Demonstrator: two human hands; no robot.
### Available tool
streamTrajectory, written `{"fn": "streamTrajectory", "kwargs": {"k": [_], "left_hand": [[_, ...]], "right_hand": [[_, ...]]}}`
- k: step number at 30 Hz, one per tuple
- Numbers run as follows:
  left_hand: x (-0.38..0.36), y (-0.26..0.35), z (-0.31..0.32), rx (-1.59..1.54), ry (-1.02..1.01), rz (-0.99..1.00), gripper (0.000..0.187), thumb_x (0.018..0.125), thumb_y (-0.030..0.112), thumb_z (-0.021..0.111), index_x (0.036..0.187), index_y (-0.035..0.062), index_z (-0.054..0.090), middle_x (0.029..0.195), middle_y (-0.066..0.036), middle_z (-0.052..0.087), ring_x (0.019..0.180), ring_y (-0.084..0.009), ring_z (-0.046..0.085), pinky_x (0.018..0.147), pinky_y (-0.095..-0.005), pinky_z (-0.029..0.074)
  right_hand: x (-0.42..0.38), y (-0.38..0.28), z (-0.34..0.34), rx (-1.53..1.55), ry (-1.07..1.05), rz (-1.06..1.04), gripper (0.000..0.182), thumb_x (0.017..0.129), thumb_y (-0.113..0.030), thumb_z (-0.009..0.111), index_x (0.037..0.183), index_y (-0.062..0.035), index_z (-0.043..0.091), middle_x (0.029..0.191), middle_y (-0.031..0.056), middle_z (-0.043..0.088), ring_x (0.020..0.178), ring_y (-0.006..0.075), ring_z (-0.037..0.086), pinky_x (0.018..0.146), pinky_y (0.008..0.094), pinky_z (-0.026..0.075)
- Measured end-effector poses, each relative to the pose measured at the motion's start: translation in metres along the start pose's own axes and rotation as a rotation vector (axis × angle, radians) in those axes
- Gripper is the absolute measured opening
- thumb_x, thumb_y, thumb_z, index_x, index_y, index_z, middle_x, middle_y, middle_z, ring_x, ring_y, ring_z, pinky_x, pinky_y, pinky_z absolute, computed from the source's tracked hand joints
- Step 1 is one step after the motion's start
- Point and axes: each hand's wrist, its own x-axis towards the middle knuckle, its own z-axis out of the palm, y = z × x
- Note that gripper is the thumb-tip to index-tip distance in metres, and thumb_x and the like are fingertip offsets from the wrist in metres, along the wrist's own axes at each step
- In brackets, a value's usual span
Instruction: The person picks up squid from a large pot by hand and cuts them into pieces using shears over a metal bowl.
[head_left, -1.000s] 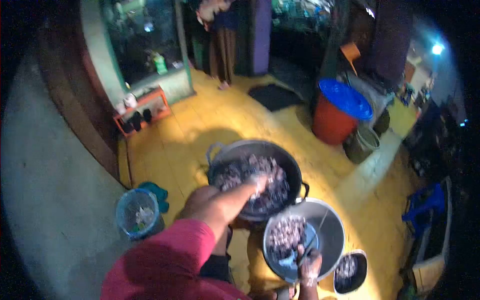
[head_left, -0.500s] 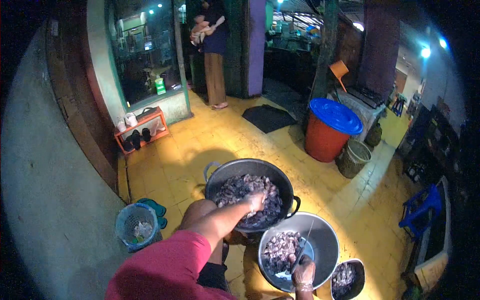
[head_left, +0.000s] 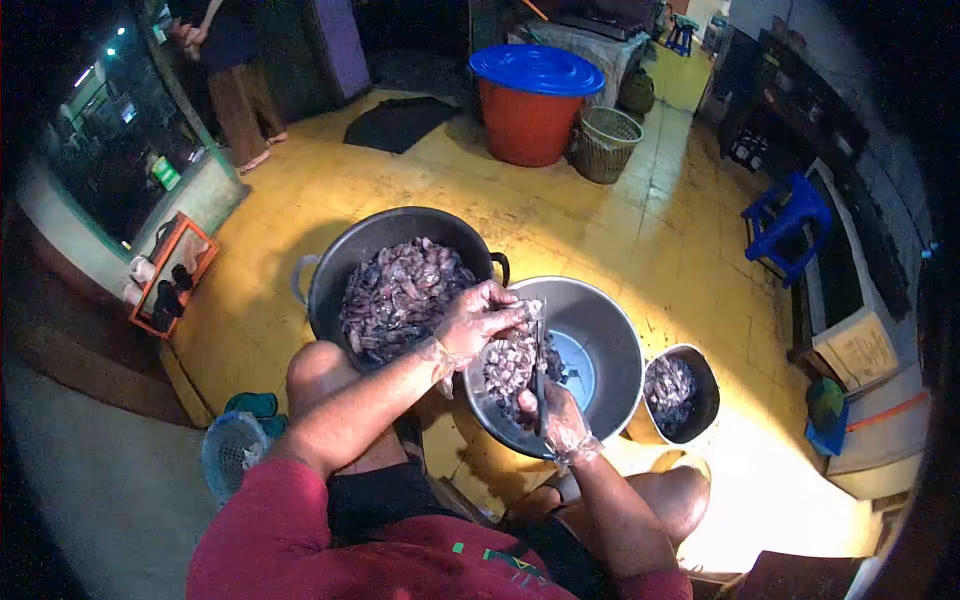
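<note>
My left hand (head_left: 478, 325), in a clear plastic glove, pinches a small pale piece (head_left: 533, 308) above the grey basin (head_left: 620, 345). My right hand (head_left: 560, 415), gloved too, grips the dark handle of a knife (head_left: 541, 370), its blade pointing up against the piece. Under the hands, cut pinkish and dark pieces (head_left: 508, 368) lie at the basin's left side. A dark two-handled pot (head_left: 335, 260) at the left holds a heap of dark, slimy pieces (head_left: 405, 290). To the right, a smaller container (head_left: 712, 385) holds more pieces (head_left: 670, 390).
A red bin (head_left: 525, 125) with a blue lid and a wicker basket (head_left: 606, 150) stand ahead. A blue stool (head_left: 788, 225) is at the right, a shoe rack (head_left: 175, 275) and blue basket (head_left: 222, 455) at the left. A person (head_left: 235, 90) stands at the upper left.
My left hand has come out of the pot and over the basin, now with a piece. My right hand has raised the knife to it. The view has swung down and right.
</note>
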Motion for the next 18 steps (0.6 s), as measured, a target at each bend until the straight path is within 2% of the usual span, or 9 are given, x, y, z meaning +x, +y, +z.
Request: {"fn": "streamTrajectory", "kwargs": {"k": [3,4,8,10,14,18], "left_hand": [[0.001,-0.012,0.002,0.038,-0.095,-0.032,0.015,0.087,0.0,0.066,0.094,0.0053,0.053,0.092,-0.009,0.065,0.078,-0.0166,0.067,0.07,-0.0293,0.057],[0.001,-0.013,0.003,0.034,-0.095,-0.036,0.015,0.087,0.0,0.066,0.094,0.0053,0.053,0.092,-0.009,0.065,0.078,-0.0166,0.067,0.07,-0.0293,0.057],[0.007,-0.02,-0.005,0.013,-0.093,-0.013,0.015,0.086,0.001,0.067,0.093,0.005,0.054,0.088,-0.008,0.064,0.076,-0.0158,0.066,0.069,-0.0286,0.056],[0.006,-0.01,0.0,0.004,-0.08,-0.04,0.014,0.086,0.001,0.066,0.092,0.0046,0.054,0.085,-0.007,0.063,0.074,-0.0155,0.066,0.066,-0.0282,0.056],[0.016,-0.015,-0.019,0.097,-0.126,0.064,0.013,0.084,-0.001,0.066,0.089,0.0042,0.055,0.084,-0.006,0.063,0.07,-0.0137,0.064,0.064,-0.0279,0.056],[0.019,-0.008,-0.025,0.236,-0.194,0.093,0.014,0.083,-0.002,0.067,0.088,0.0042,0.056,0.084,-0.005,0.062,0.072,-0.0115,0.062,0.065,-0.0269,0.054]], "right_hand": [[-0.005,-0.013,0.001,0.081,-0.022,0.091,0.064,0.082,-0.054,0.067,0.113,0.0016,0.061,0.086,0.0117,0.067,0.08,0.0204,0.061,0.077,0.0372,0.048],[-0.001,-0.004,0.001,0.055,0.041,0.004,0.058,0.082,-0.049,0.07,0.108,0.0015,0.064,0.086,0.0102,0.067,0.079,0.0199,0.061,0.076,0.036,0.048],[-0.004,-0.013,-0.003,-0.008,0.059,0.091,0.05,0.082,-0.042,0.072,0.106,0.0014,0.066,0.087,0.0109,0.068,0.08,0.0194,0.061,0.077,0.035,0.048],[-0.005,-0.019,-0.001,-0.002,0.075,0.029,0.046,0.085,-0.043,0.07,0.091,0.0016,0.062,0.07,0.0025,0.06,0.064,0.0106,0.054,0.059,0.0255,0.045],[-0.001,-0.004,0.0,-0.057,0.084,0.056,0.048,0.083,-0.044,0.072,0.092,0.0023,0.063,0.069,0.0026,0.06,0.062,0.0109,0.054,0.057,0.0265,0.044],[0.001,0.0,0.002,-0.024,0.112,0.027,0.043,0.081,-0.038,0.076,0.091,0.0025,0.065,0.066,0.0028,0.06,0.058,0.011,0.054,0.052,0.0271,0.043]]}}
